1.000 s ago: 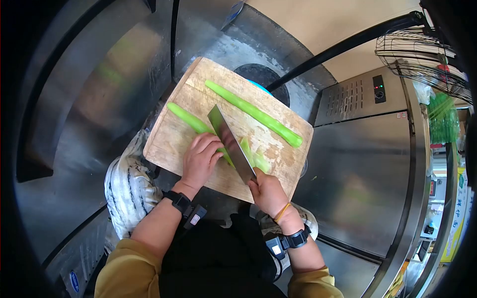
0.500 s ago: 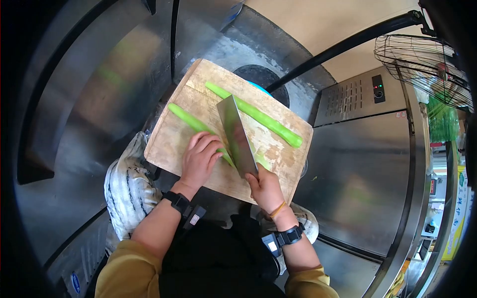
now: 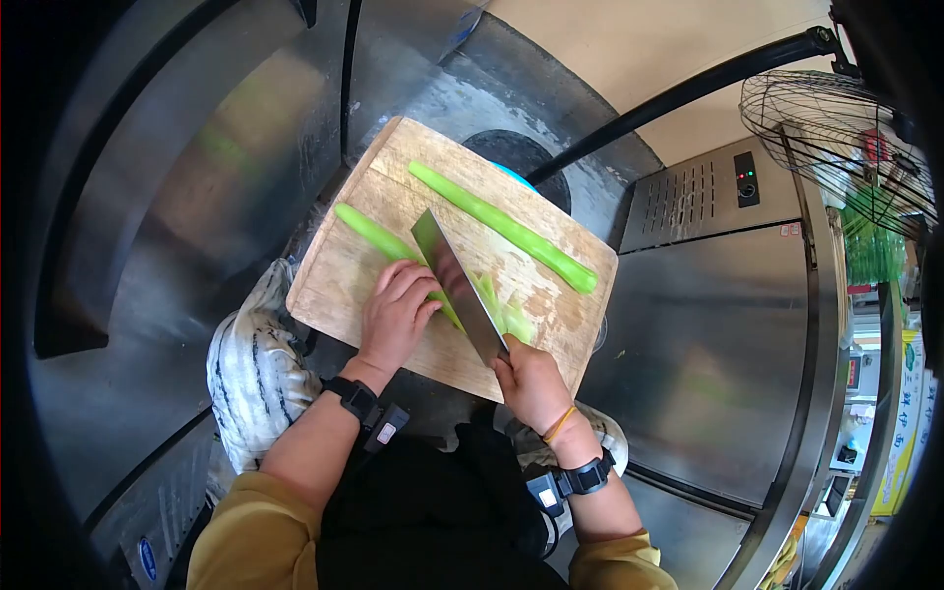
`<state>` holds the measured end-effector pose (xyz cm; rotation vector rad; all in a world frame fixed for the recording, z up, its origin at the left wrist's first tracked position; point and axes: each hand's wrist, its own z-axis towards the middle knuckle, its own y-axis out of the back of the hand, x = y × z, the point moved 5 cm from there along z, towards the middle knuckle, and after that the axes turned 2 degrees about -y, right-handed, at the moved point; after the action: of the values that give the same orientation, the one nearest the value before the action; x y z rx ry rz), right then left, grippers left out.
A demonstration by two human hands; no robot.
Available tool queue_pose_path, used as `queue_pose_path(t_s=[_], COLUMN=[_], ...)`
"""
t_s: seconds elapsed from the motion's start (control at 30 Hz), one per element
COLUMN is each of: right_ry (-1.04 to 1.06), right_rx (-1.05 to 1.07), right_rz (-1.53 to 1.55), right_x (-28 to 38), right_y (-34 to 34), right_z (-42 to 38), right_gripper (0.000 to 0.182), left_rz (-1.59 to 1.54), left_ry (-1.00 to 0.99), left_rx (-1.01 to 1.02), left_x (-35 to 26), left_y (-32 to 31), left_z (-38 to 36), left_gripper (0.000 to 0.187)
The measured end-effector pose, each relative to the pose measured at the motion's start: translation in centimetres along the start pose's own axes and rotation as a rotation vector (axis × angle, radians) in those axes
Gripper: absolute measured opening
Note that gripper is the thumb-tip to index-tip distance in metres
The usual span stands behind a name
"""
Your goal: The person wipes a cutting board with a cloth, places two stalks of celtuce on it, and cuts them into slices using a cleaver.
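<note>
My left hand has its fingers curled over a peeled light-green stem, seemingly celtuce, pressing it onto the wooden cutting board. My right hand is wrapped round the handle of a cleaver. Its broad blade slants across the stem's near end, beside my left fingertips; whether the edge touches the stem is hidden. Pale green slices lie on the board just right of the blade. Farther up, a second whole stem lies diagonally on the board.
My knees, in white patterned trousers, are below the board. A stainless cabinet stands on the right, and a metal panel on the left. A black bar crosses behind the board, and a wire fan guard juts in at upper right.
The cleaver has tilted and its blade tip has shifted left and down toward my left fingers, exposing more slices on its right. My left hand and both stems have hardly moved.
</note>
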<state>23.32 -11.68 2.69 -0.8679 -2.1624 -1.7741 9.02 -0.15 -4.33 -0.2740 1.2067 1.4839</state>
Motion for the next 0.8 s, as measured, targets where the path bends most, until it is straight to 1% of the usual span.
queue_pose_path(t_s=[0.23, 0.43, 0.53, 0.63, 0.73, 0.8], right_ry=[-0.056, -0.067, 0.055, -0.133, -0.093, -0.088], right_rx=[0.059, 0.034, -0.072, -0.037, -0.080, -0.044], right_rz=[-0.049, -0.032, -0.017, 0.180, 0.212, 0.167], right_x=[-0.4, -1.5, -2.0, -2.6, -2.0, -0.7], right_y=[-1.0, -3.4, -3.4, -3.2, -2.3, -1.0], right_z=[1.0, 3.3, 3.5, 2.9, 2.1, 1.5], right_gripper=[0.015, 0.021, 0.021, 0.017, 0.018, 0.017], left_rz=[0.005, 0.002, -0.006, -0.012, -0.056, -0.046], left_ry=[0.007, 0.014, -0.005, -0.005, 0.019, 0.013], left_rx=[0.002, 0.016, -0.019, -0.032, -0.013, -0.020], left_x=[-0.1, -0.1, -0.1, 0.0, 0.5, 0.8], left_y=[0.1, 0.1, 0.3, 0.2, 0.1, 0.0], left_z=[0.1, 0.2, 0.2, 0.2, 0.2, 0.0], left_gripper=[0.020, 0.020, 0.019, 0.019, 0.022, 0.022])
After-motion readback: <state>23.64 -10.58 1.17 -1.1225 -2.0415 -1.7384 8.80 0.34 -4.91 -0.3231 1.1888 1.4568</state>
